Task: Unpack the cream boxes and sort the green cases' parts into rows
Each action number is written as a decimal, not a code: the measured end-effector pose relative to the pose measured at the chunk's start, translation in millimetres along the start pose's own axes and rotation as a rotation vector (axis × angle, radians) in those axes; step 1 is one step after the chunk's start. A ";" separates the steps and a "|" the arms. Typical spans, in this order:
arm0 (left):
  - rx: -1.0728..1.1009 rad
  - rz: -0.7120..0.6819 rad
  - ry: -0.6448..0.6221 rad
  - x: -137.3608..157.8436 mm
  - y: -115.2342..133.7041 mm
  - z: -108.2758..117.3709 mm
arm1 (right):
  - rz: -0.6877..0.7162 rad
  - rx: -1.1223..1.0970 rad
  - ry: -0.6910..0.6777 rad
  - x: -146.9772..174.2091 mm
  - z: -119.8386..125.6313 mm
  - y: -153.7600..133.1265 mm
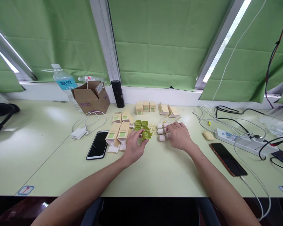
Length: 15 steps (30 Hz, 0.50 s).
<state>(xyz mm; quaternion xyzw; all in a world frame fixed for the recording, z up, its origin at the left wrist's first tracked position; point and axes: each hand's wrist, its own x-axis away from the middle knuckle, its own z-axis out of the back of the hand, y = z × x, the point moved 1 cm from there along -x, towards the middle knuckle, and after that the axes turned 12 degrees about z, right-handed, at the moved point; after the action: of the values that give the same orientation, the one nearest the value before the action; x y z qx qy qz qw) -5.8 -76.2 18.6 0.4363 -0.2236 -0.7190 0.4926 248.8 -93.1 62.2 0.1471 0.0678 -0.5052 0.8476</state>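
Clearly, the left hand has hold of one small green container. Its thumb and forefinger are closed around the piece from its two sides, so the container is at the fingertips, beyond the palm and a little to the right of it. Just behind this container, on the table, are other green containers, and some of them are partly covered by the hand.

The right hand is bent, with its palm down and its fingers pointing inward to several pale pink pieces. These pieces lie at its fingertips and to the left of them. I cannot tell whether the fingers grip one of them, because the hand hides this place.

Between the green containers and the pink pieces, small yellow pieces are placed in short rows. To the left of the containers are opened paper boxes, beside a phone. Farther back, three small cartons stand side by side.
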 end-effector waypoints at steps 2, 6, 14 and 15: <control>0.008 0.004 -0.001 0.1 0.1 0.0 | 0.041 -0.049 0.090 -1.1 1.2 -5.5; 0.037 -0.003 -0.012 0.9 1.3 0.7 | 0.114 -0.181 0.443 -1.4 -2.4 -28.0; 0.129 -0.091 -0.080 5.2 8.4 3.2 | 0.129 -0.345 0.741 3.0 -12.5 -71.3; 0.128 -0.110 -0.090 5.9 9.0 2.9 | 0.124 -0.342 0.746 3.2 -11.8 -73.6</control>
<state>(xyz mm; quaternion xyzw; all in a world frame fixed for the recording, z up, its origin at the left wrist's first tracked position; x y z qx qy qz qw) -4.4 -85.6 24.5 0.4459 -0.2669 -0.7479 0.4131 186.3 -124.8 36.8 0.1811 0.4442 -0.3469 0.8059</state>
